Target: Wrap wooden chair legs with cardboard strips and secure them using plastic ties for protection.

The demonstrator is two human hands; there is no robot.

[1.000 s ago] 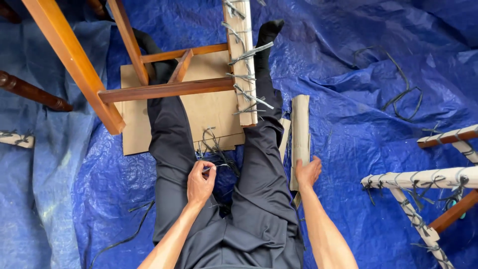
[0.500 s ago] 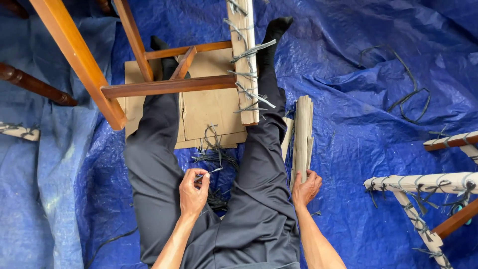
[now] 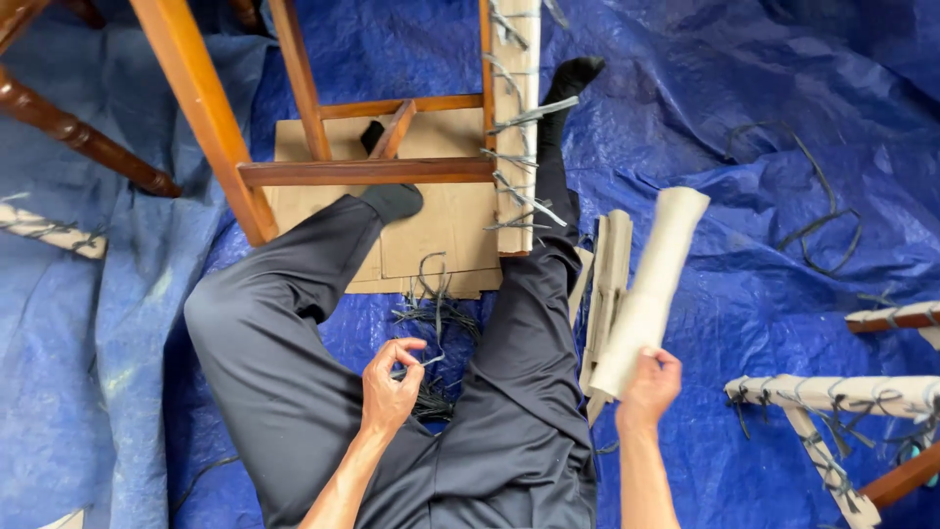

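A rolled strip of pale cardboard (image 3: 648, 294) was gripped at its lower end by the right hand (image 3: 648, 384), fingers closed round it, and raised clear of the folded strips (image 3: 609, 279) left on the blue tarpaulin (image 3: 744, 225). A thin grey strap (image 3: 419, 363) was pinched between thumb and fingertips of the left hand (image 3: 390, 390), above the loose straps (image 3: 431, 312) between the legs. One leg (image 3: 513, 127) of the overturned wooden chair (image 3: 294, 171) was already wrapped and tied; its other legs were seen bare, so most wrapping appeared undone.
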